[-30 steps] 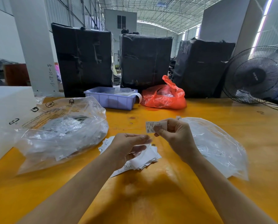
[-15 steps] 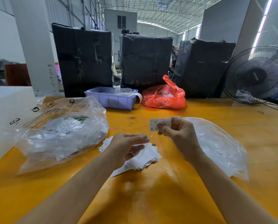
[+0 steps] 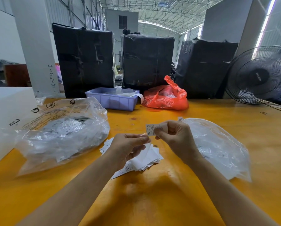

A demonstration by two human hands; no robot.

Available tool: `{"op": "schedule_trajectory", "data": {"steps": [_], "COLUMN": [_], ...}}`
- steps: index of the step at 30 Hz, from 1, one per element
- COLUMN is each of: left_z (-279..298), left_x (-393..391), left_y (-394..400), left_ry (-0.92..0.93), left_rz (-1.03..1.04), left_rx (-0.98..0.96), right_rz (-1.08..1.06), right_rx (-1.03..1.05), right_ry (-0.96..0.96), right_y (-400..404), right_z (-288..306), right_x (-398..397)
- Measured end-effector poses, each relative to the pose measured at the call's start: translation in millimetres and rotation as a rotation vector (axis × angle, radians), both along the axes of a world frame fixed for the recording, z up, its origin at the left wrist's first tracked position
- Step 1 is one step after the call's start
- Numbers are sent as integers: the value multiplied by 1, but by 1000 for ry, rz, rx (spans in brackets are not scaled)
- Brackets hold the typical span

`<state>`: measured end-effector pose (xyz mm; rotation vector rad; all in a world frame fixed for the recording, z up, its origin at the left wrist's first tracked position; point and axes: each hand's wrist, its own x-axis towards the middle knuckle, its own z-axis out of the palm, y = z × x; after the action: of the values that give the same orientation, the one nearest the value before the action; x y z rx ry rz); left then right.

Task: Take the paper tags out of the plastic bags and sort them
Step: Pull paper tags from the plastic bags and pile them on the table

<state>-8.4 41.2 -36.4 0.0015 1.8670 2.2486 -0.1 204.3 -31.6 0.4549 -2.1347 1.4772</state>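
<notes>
A big clear bag (image 3: 61, 132) lies by the desk's (image 3: 152, 201) left edge. The left hand (image 3: 128, 149) pinches a thin clear sleeve (image 3: 143, 136) above the tag pile (image 3: 148, 159). The right hand (image 3: 174, 137) pinches one tag (image 3: 150, 130), near another bag (image 3: 218, 147).

table (image 3: 152, 201): yellow | on it: clear bags (image 3: 61, 132); tag pile (image 3: 146, 157); lilac tray (image 3: 112, 99); red bag (image 3: 166, 98)

The paper tag (image 3: 150, 130) reads "XS"; other print is too small to read.
</notes>
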Motion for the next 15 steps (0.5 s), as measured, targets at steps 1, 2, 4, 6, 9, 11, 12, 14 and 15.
{"op": "schedule_trajectory", "data": {"steps": [1, 2, 4, 6, 9, 11, 12, 14, 15], "left_z": [0, 0, 0, 0, -1, -1, -2, -2, -1], "left_x": [0, 0, -1, -1, 0, 0, 0, 1, 1], "left_y": [0, 0, -1, -1, 0, 0, 0, 1, 1], "left_ry": [0, 1, 1, 6, 32, 52, 61, 75, 78], "left_rz": [3, 6, 15, 30, 44, 46, 45, 49, 58], "left_rx": [4, 7, 8, 4, -25, -48, -55, -50, -37], "right_rz": [5, 9, 17, 25, 25, 35, 37, 40, 50], "right_rx": [-7, -15, -37, -38, -1, -15, -25, -38, -41], "right_ry": [-6, -10, -24, -51, -106, -138, -144, -156, -169], "right_y": [0, 0, 0, 1, 1, 1, 1, 2, 2], "right_z": [0, 1, 1, 1, -1, -2, -2, -2, -2], "right_x": [0, 0, 0, 0, -1, -1, -2, -2, -2]}}
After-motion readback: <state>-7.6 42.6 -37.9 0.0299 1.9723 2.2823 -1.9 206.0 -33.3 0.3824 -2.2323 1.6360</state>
